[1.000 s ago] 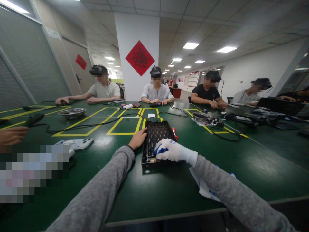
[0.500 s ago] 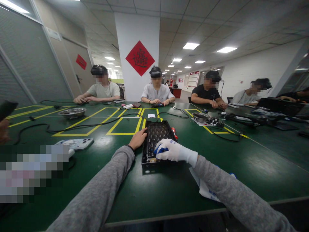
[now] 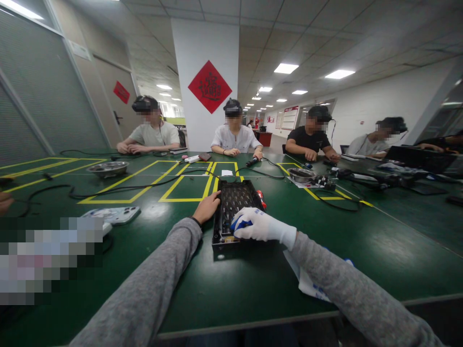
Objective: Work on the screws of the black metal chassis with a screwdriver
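Note:
A shallow black case (image 3: 237, 205) lies on the green table in front of me, with rows of small metallic pieces in its dark inner tray. Bare, my left hand (image 3: 207, 207) grips the case's left rim. My right hand (image 3: 255, 224), in a white glove with blue fingertips, is closed over the lower right of the case. Its curled fingers are pressed together low in the tray; whatever they hold is hidden. A small yellowish piece (image 3: 229, 239) shows in the near end of the case. Against the far right side of the case sits a red object (image 3: 261, 198).
A white glove (image 3: 307, 282) lies under my right forearm. To the left is a phone (image 3: 121, 215). Metal bowls (image 3: 107, 168) stand farther off on both sides, with black cables (image 3: 144, 185) across the table. Several people sit opposite; a co-worker's hand (image 3: 5, 202) is at far left.
Both my hands and the case stay put. The person opposite has shifted a black tool to the right. At far left, a co-worker's hand with a dark tool has moved down.

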`<state>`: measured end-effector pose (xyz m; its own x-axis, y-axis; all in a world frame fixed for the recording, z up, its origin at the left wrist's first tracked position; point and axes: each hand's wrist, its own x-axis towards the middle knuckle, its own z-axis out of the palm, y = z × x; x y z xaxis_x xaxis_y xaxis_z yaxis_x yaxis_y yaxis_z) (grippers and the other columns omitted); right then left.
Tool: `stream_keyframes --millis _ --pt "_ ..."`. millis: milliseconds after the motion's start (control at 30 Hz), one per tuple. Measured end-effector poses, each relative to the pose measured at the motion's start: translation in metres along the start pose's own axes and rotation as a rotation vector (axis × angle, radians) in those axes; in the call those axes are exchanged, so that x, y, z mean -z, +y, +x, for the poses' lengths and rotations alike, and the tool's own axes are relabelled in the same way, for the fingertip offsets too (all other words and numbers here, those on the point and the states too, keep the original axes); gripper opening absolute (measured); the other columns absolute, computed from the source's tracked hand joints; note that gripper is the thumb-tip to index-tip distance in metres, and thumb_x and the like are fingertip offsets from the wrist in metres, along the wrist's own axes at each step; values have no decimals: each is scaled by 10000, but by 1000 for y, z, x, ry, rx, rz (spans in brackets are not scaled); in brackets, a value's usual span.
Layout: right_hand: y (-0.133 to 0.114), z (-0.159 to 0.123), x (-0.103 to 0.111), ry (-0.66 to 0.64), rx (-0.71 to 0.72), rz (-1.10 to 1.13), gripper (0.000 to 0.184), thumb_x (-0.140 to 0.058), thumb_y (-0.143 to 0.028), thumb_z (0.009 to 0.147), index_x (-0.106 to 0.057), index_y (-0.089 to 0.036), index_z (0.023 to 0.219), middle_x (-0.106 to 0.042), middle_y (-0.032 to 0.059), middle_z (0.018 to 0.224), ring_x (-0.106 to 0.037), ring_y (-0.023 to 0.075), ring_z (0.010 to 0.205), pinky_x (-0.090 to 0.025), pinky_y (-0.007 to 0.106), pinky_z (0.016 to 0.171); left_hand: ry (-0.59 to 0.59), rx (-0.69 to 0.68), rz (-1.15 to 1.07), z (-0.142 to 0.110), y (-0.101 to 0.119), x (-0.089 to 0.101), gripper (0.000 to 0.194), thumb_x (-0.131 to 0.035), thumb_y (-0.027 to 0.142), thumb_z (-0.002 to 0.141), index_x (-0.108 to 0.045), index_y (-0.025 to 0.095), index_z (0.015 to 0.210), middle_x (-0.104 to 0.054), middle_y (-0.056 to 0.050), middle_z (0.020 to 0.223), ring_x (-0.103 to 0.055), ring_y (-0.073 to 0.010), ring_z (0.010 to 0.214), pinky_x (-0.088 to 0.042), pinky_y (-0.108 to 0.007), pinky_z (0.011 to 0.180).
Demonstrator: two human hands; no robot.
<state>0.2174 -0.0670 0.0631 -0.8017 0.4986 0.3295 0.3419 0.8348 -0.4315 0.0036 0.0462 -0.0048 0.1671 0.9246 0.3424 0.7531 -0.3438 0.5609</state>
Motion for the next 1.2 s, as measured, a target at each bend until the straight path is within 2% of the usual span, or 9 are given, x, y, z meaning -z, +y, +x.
stream_keyframes --millis 1200 --pt "-1 -1 0 -14 -59 35 139 -587 -248 730 -680 -146 718 -649 39 890 -579 137 842 -428 222 795 13 -16 -12 0 -1 0 499 -332 255 781 -431 175 1263 -459 -42 1298 -446 -203 1149 -329 -316 972"
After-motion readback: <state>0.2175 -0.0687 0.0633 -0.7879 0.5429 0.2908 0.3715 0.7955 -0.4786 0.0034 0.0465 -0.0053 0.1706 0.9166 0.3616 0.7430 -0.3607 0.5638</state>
